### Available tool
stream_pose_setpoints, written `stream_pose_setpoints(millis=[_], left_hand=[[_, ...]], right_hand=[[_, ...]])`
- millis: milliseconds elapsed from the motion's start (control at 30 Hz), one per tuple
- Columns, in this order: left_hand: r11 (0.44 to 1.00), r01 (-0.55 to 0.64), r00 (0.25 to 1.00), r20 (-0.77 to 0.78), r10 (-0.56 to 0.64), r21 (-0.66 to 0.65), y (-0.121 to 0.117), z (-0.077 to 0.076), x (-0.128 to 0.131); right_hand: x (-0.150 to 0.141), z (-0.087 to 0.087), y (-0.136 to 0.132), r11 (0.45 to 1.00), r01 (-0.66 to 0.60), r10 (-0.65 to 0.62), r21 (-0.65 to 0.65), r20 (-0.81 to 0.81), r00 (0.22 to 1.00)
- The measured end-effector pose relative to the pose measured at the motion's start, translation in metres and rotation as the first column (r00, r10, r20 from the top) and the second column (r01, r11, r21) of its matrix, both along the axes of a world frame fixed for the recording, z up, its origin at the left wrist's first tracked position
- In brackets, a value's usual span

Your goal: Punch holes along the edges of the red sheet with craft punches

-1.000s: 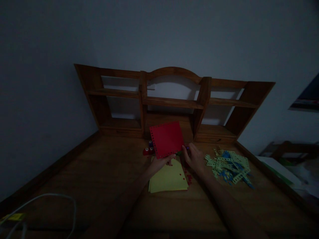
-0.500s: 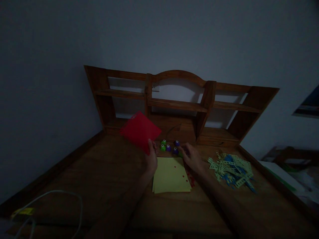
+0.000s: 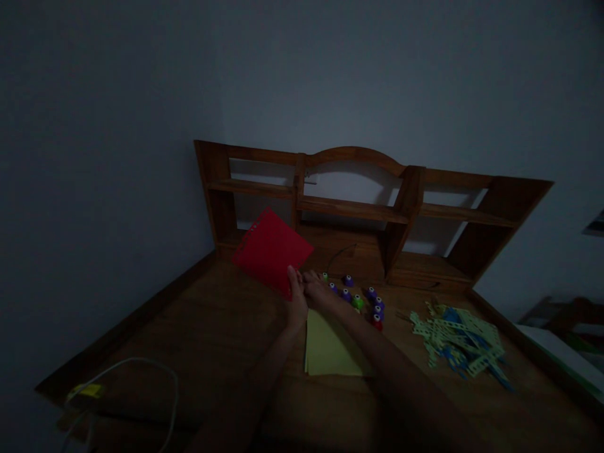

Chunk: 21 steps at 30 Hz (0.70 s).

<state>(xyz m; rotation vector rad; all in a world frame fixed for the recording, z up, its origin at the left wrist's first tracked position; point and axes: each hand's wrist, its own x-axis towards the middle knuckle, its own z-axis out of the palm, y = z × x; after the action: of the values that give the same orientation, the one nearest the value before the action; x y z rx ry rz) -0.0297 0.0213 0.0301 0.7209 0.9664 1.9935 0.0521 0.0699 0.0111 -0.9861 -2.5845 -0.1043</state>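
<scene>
My left hand is closed on the lower right corner of a sheet of red paper, held up above the desk. Small holes run along the paper's upper left edge. Close against the left hand, my right hand is closed near that same corner; what its fingers hold, if anything, is hidden. Behind and beside the right arm stand several small craft punches, among them a purple one, a green one and a red one. Beneath the right forearm lies a stack of yellow paper, partly covered.
A heap of pale green and blue plastic strips lies on the right of the wooden desk. A wooden shelf unit stands along the back. At the lower left are a white cable and a yellow item.
My right hand has moved left from the punches to beside my left hand at the red paper. The view has shifted, so things appear further right and more punches show.
</scene>
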Motion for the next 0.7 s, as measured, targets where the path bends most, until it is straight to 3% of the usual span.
stream_pose_setpoints(millis=[100,167,267,367,433,500,700], left_hand=[[1.0,0.027,0.997,0.072,-0.027,0.008,0.0,-0.001,0.002],[0.996,0.089,0.993,0.081,-0.087,-0.022,-0.003,-0.001,0.004],[0.985,0.156,0.987,0.063,-0.151,-0.076,-0.009,0.001,0.006],[0.978,0.167,0.986,0.01,-0.167,-0.129,-0.013,0.001,0.01],[0.974,0.18,0.981,-0.051,-0.188,-0.139,-0.014,0.0,0.017],[0.963,0.231,0.962,-0.113,-0.247,-0.137,-0.017,-0.002,0.026],[0.903,0.412,0.834,-0.351,-0.427,-0.12,-0.024,-0.017,0.05]], right_hand=[[0.001,-0.001,-0.003,0.998,0.054,-0.058,-0.026,-0.16,0.985],[0.011,0.005,-0.008,0.994,0.087,-0.106,-0.066,-0.379,0.919],[0.04,0.019,-0.021,0.974,0.063,-0.205,-0.219,-0.722,0.661],[0.08,0.028,-0.043,0.919,-0.126,-0.292,-0.374,-0.858,0.423],[0.104,0.025,-0.059,0.899,-0.143,-0.338,-0.414,-0.864,0.373],[0.122,0.017,-0.073,0.908,-0.064,-0.366,-0.414,-0.859,0.358],[0.137,-0.004,-0.085,0.927,0.145,-0.373,-0.345,-0.816,0.442]])
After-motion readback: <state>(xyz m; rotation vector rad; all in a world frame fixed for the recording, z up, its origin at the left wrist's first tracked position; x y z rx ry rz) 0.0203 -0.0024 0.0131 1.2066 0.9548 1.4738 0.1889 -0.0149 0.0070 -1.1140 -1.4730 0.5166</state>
